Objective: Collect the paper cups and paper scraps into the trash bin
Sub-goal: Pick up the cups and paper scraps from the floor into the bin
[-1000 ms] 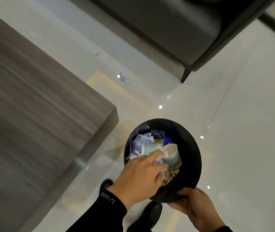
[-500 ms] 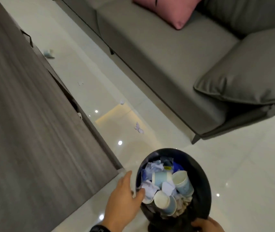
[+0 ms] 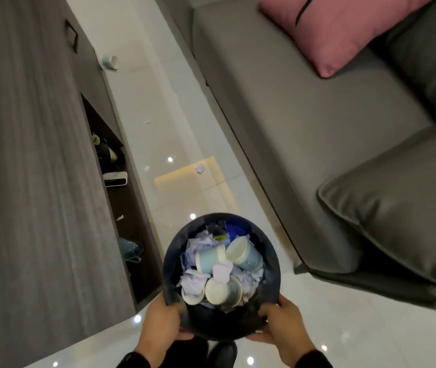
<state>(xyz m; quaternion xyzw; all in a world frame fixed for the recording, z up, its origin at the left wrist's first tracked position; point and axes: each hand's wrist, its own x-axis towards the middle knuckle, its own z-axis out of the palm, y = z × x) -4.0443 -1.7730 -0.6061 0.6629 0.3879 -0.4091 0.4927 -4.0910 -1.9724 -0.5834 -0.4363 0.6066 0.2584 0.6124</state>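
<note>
Both hands are on the trash bin, held low over the shoes. The left hand and right hand each have fingers curled round its near rim. Inside it's pretty full of paper cups and crumpled paper scraps. Further out on the shiny floor, between the wooden table and the grey sofa, there's a crumpled scrap, then a smaller bit, and way back a loose cup lying just beside the table.

L hand gripping bin rim | R hand gripping opp. side
</note>
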